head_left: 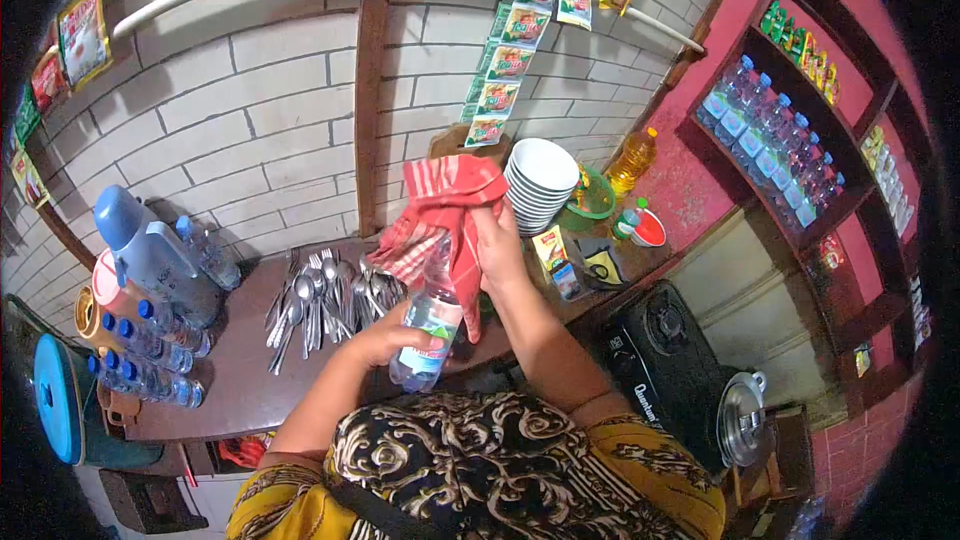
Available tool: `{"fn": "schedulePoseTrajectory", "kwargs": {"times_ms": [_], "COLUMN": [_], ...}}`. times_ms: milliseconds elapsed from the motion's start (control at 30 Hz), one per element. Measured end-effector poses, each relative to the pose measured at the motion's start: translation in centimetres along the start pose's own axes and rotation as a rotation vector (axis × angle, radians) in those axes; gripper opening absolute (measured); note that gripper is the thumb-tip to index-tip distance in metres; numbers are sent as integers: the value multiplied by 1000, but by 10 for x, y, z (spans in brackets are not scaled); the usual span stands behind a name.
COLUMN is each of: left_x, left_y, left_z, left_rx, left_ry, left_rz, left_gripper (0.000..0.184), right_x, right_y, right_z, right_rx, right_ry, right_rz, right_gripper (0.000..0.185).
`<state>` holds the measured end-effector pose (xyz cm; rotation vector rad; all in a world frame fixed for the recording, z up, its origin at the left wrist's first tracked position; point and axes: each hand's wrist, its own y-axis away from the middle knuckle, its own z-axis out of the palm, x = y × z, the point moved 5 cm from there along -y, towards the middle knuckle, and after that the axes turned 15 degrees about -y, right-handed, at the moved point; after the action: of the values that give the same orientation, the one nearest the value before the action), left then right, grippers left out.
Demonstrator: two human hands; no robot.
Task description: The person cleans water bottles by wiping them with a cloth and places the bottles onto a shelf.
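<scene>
My left hand is wrapped round the lower part of a clear plastic water bottle, which leans with its base toward me. A red and white checked cloth covers the bottle's top, so its cap is hidden. My right hand grips that cloth near the bottle's upper end. Just beyond my left hand, spoons and forks lie spread on the brown table. To the right of the cloth stands a stack of white bowls.
Several water bottles and a blue thermos jug stand at the left. A black stove and a lidded pot are at the right. Behind the bowls are a green basket and an oil bottle. Sachets hang from a pipe.
</scene>
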<state>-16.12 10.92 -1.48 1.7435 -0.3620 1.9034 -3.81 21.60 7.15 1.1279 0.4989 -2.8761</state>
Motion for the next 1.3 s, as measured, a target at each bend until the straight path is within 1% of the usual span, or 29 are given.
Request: {"fn": "schedulePoseTrajectory", "kwargs": {"times_ms": [33,67,133,167,200,233,267,300,367,400,433,500,533,567,600,633,667,700,733,800,833,933,967,1033,1067,1133,1167,1200,1300], "left_x": [1,-4,-1,0,-5,5,17,22,31,37,44,43,41,40,38,34,32,33,38,38,35,29,25,33,23,13,12,13,14], "left_y": [2,-1,-2,-1,-5,-6,-8,-15,-22,-25,-27,-35,-37,-40,-42,-45,-46,-44,-42,-40,-39,-32,-29,-25,-24,-19,-18,-17,-17], "left_z": [6,8,12,13,7,6,6,5,8,11,15,18,20,20,21,21,22,23,25,21,17,7,3,9,4,1,1,1,3], "left_rx": [-30,-80,-47,-27,5,137,262,312,328,347,345,324,314,295,298,298,301,304,336,401,423,510,533,528,515,529,529,518,495], "left_ry": [95,166,219,272,223,92,-41,-171,-263,-341,-402,-362,-312,-329,-334,-274,-214,-170,-121,-97,-80,-56,-57,-7,7,25,27,37,63], "left_rz": [-36,-55,-60,-66,-76,-35,8,46,58,82,80,46,23,-4,-11,10,34,3,17,41,33,41,39,65,49,26,26,24,26], "left_gripper": [62,64,65,65,65,58,52,50,49,47,48,49,51,56,56,58,60,63,62,61,60,59,60,63,65,68,68,68,67], "right_x": [0,-3,2,11,13,8,8,9,4,-2,-5,-14,-13,-26,-40,-34,-30,-39,-53,-68,-76,-46,-31,-1,9,26,18,7,-12], "right_y": [0,2,-1,-3,-2,-1,-4,-7,-15,-16,-18,-23,-31,-32,-34,-49,-65,-78,-82,-99,-100,-124,-125,-117,-110,-98,-89,-84,-74], "right_z": [-2,-1,-8,-8,-9,0,-4,-10,-19,-25,-31,-46,-56,-53,-49,-68,-97,-104,-97,-106,-104,-144,-159,-174,-177,-189,-175,-162,-145], "right_rx": [6,30,-21,-112,-169,-223,-216,-210,-122,-68,-56,-30,-1,53,104,168,226,233,207,128,122,-13,19,-142,-189,-369,-377,-376,-364], "right_ry": [-80,-46,71,97,125,155,109,95,-13,56,47,183,159,150,141,147,305,207,25,37,119,612,872,1123,1099,1373,1420,1423,1550], "right_rz": [35,-7,-63,69,39,6,38,33,22,-5,-10,-79,-48,-45,-41,-98,-46,-163,-194,-300,-335,-327,-283,-199,20,64,144,147,-2], "right_gripper": [32,33,31,37,37,37,37,37,28,23,23,29,35,32,30,37,43,44,42,35,35,39,43,47,55,66,70,70,66]}}
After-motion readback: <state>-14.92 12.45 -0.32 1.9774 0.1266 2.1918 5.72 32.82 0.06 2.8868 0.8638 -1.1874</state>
